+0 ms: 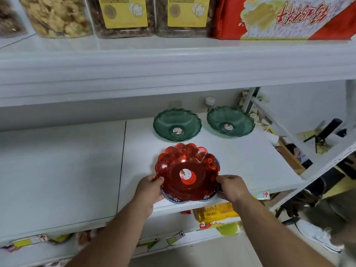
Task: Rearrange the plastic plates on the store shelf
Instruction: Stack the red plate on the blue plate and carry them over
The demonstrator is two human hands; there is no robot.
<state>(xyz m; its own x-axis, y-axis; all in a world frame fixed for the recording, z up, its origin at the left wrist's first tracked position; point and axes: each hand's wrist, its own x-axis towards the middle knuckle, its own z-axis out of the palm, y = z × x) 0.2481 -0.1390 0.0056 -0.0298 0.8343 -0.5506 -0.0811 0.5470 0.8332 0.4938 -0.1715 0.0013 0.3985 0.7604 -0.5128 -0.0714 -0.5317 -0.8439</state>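
A red scalloped plastic plate (187, 166) with a round sticker in its middle sits near the front edge of the white shelf (77, 170), on top of a bluish plate (176, 200) whose rim shows beneath it. My left hand (149, 187) grips the stack's left rim and my right hand (232, 186) grips its right rim. Two green scalloped plates (177, 124) (230, 120) stand side by side at the back of the shelf, apart from the red one.
The upper shelf (173, 66) overhangs and carries clear food jars (123, 16) and a red box (285, 18). At the right the shelf ends at a white frame (279, 128). Yellow packets (217, 211) lie on the lower shelf. A shoe (316, 236) is on the floor.
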